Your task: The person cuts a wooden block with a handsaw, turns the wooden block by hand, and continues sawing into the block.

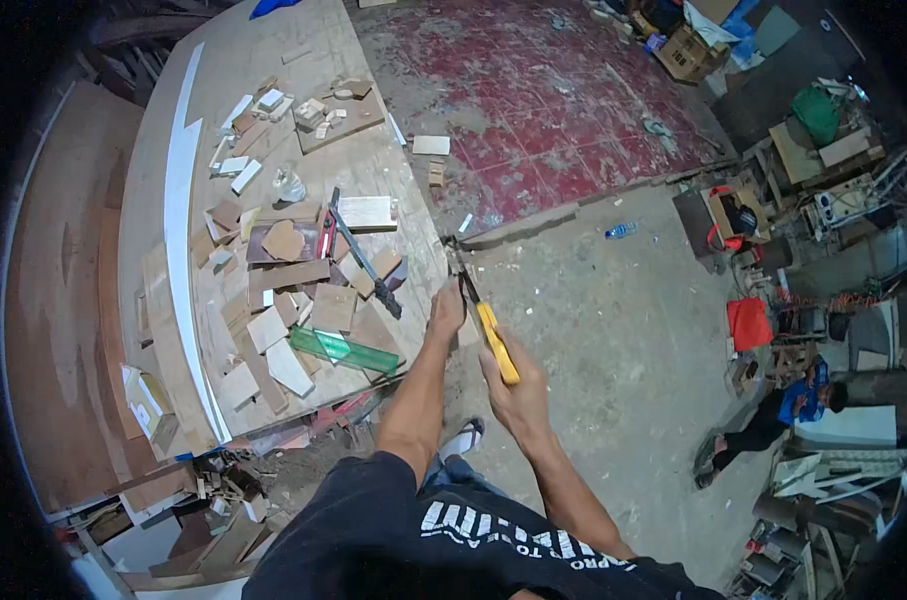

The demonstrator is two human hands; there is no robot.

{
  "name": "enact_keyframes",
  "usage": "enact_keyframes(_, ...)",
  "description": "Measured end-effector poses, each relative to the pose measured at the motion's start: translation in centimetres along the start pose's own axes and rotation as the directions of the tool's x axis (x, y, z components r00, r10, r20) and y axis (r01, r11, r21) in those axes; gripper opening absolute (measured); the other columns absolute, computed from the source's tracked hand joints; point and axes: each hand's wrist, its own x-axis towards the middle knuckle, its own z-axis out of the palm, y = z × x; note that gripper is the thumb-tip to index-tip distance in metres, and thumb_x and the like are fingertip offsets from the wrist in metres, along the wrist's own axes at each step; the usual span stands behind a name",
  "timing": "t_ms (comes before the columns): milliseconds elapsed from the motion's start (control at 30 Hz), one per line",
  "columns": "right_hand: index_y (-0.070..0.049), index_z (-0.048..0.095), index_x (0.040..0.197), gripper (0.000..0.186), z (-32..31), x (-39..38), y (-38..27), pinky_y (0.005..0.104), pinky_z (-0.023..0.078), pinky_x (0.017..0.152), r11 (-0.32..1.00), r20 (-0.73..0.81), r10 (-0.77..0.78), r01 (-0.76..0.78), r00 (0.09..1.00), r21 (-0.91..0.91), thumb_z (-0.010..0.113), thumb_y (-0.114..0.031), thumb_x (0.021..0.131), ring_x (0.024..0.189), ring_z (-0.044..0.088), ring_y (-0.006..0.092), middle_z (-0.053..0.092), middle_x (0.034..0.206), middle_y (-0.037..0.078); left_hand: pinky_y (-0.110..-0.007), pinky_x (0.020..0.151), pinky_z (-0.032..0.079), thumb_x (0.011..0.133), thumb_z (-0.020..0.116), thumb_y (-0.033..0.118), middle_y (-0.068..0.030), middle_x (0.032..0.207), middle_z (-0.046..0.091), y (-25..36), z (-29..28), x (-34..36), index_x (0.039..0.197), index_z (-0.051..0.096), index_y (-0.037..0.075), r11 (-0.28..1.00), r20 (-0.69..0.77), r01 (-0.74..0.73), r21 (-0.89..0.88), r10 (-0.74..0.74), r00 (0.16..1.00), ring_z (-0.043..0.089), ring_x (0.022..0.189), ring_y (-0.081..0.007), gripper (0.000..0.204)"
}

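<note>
At the right edge of the wooden worktable (404, 200), my right hand (519, 390) grips the long yellow handle (493, 335) of a tool whose narrow dark blade (467, 275) points away from me. My left hand (444, 312) is closed at the table edge, just left of the blade; what its fingers hold is hidden. Wood offcuts (334, 308) lie beside it, along with a long dark tool (359, 255), a red level-like bar (327, 235) and a green translucent strip (349, 350).
A person (804, 400) sits at the right among boards and clutter (854, 440). A red tiled platform (554, 110) lies beyond the concrete floor (604, 330), with a plastic bottle (620, 230), a red bag (749, 325) and cardboard boxes (686, 55) around. Large panels (74, 280) stand left of the table.
</note>
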Motion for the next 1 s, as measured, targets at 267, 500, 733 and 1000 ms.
enact_keyframes(267,0.005,0.058,0.124,0.037,0.7,2.8,0.0,0.0336,0.051,0.084,1.0,-0.017,0.011,-0.011,1.0,0.016,0.064,-0.015,0.092,0.1,0.067,0.025,0.067,0.11,0.024,-0.052,0.09,0.045,0.099,0.036,0.03,-0.0327,0.11,0.06,-0.8,0.9,-0.8,0.116,0.059,-0.002,0.999,-0.025,0.007,0.046,-0.005,1.0,0.056,0.11,-0.0473,0.042)
enact_keyframes(500,0.005,0.059,0.123,0.038,-0.1,4.0,2.0,0.0334,0.051,0.08,0.999,-0.054,-0.027,0.025,0.998,-0.035,0.065,-0.016,0.091,0.093,0.068,0.0236,0.069,0.106,0.023,-0.05,0.088,0.047,0.096,0.041,0.027,-0.0319,0.106,0.062,4.1,1.4,-2.9,0.114,0.06,-0.001,0.981,0.067,0.091,-0.17,-0.08,0.994,0.058,0.108,-0.0468,0.038)
enact_keyframes(733,0.006,0.058,0.123,0.042,-0.8,1.9,1.0,0.0344,0.05,0.084,1.0,-0.043,0.006,-0.006,0.999,-0.011,0.064,-0.024,0.093,0.099,0.067,0.0255,0.067,0.11,0.023,-0.05,0.089,0.047,0.098,0.037,0.029,-0.0332,0.107,0.062,2.5,1.8,-2.6,0.118,0.058,-0.001,1.0,0.034,0.006,-0.029,-0.005,0.999,0.057,0.109,-0.0473,0.042)
enact_keyframes(1000,0.005,0.06,0.122,0.036,-0.6,0.6,0.8,0.0338,0.049,0.088,0.998,-0.047,-0.067,0.067,0.997,0.0,0.058,-0.021,0.096,0.102,0.067,0.03,0.066,0.113,0.024,-0.049,0.081,0.047,0.1,0.033,0.037,-0.0328,0.096,0.063,1.1,1.7,-2.5,0.101,0.062,-0.006,0.999,-0.13,-0.049,-0.018,0.047,0.99,0.063,0.097,-0.0452,0.051)
